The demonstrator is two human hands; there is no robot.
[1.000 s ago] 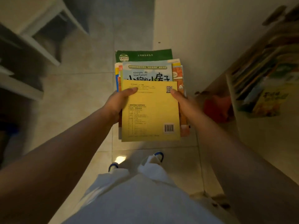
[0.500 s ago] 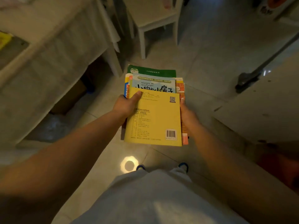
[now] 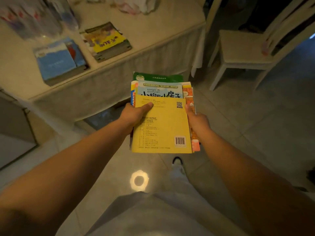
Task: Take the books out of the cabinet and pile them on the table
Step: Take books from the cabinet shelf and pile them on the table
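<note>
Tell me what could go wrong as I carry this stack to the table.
1. The stack of books is uneven and pinched only at its sides by the left hand and right hand; the yellow book on top might slide off.
2. Two piles, blue-topped and yellow-topped, sit near the table's edge; a careless set-down could nudge them.

We extend both arms forward; left hand (image 3: 134, 114) and right hand (image 3: 198, 122) grip the book stack (image 3: 162, 126) by its sides.

lower books (image 3: 192, 116) mostly hidden, far table (image 3: 170, 31) items blurred
</note>
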